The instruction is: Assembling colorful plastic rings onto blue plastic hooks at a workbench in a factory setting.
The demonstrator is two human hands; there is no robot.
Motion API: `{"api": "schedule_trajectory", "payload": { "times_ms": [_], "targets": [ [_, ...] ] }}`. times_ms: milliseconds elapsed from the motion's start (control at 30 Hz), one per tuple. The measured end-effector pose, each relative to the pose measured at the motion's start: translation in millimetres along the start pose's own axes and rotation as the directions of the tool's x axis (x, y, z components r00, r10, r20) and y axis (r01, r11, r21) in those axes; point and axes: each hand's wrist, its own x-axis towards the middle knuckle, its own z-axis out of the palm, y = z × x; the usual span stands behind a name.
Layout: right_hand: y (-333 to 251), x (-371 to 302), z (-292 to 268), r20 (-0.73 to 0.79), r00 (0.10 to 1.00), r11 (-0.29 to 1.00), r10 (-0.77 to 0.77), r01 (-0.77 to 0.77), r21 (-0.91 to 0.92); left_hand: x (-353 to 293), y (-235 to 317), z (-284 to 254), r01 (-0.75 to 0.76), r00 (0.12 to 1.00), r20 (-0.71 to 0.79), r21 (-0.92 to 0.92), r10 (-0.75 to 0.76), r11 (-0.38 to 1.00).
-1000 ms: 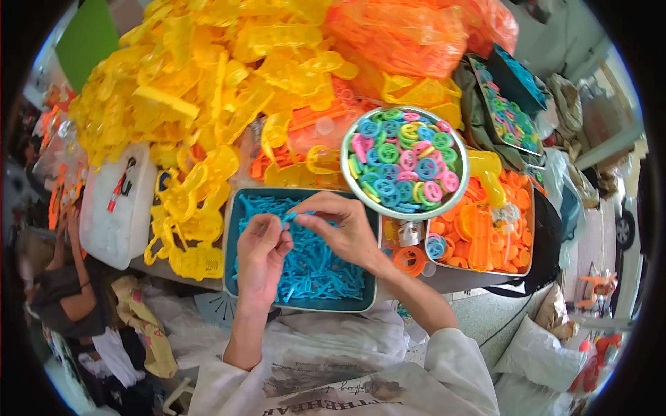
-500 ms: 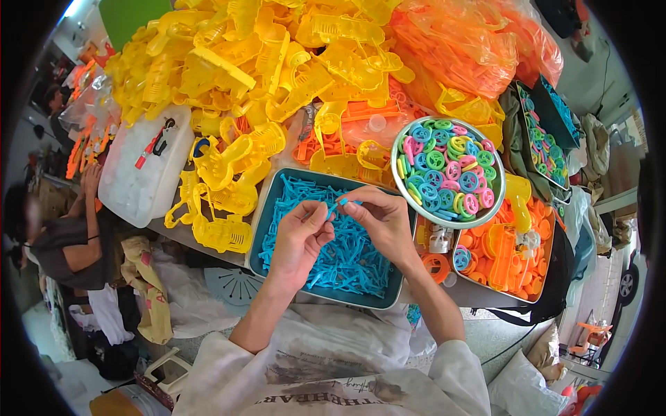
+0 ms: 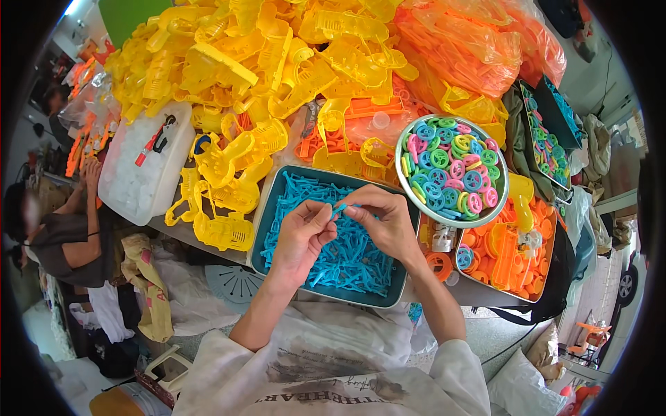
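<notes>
Above a tray (image 3: 258,239) heaped with blue plastic pieces (image 3: 361,274), my two hands meet fingertip to fingertip. A small blue plastic piece (image 3: 340,209) is pinched between them. My left hand (image 3: 302,232) has thumb and forefinger closed on its one end, the other fingers curled. On the piece's other end, my right hand (image 3: 380,218) pinches with thumb and forefinger. The piece's exact shape is mostly covered by my fingers.
A round metal bowl (image 3: 505,182) of colourful small wheels stands to the right, above a tray of orange parts (image 3: 510,256). Yellow toy-gun shells (image 3: 229,62) pile up behind. A white tub (image 3: 182,139) with a red tool is at left. Another person (image 3: 73,236) works at far left.
My hands stay together over the tray with the blue piece, fingers shifting only slightly. The whole view has moved a little.
</notes>
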Motion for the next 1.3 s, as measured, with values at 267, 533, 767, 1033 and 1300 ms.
{"api": "schedule_trajectory", "payload": {
  "times_ms": [267, 533, 767, 1033, 1300],
  "targets": [
    [-6, 0, 4, -0.061, 0.983, 0.944, -0.175, 0.150, -0.293, 4, 5, 3, -0.030, 0.998, -0.043, 0.127, 0.036, 0.991],
    [-6, -3, 8, -0.042, 0.965, 0.892, -0.257, 0.220, -0.394, 14, 16, 4, 0.052, 0.998, 0.031, 0.234, -0.061, 0.971],
    [-9, -2, 7, -0.024, 0.954, 0.898, -0.299, 0.273, -0.347, 13, 29, 7, 0.054, 0.987, 0.125, 0.320, -0.098, 0.946],
    [-7, -1, 7, -0.050, 0.987, 0.953, -0.154, 0.134, -0.272, 9, 38, 6, -0.147, 0.988, 0.117, 0.571, 0.096, 0.808],
    [-7, 1, 6, -0.021, 0.997, 0.984, -0.077, 0.073, -0.162, 1, 43, -32, -0.261, 0.875, 0.266, 0.963, 0.404, -0.068]
  ]
}}
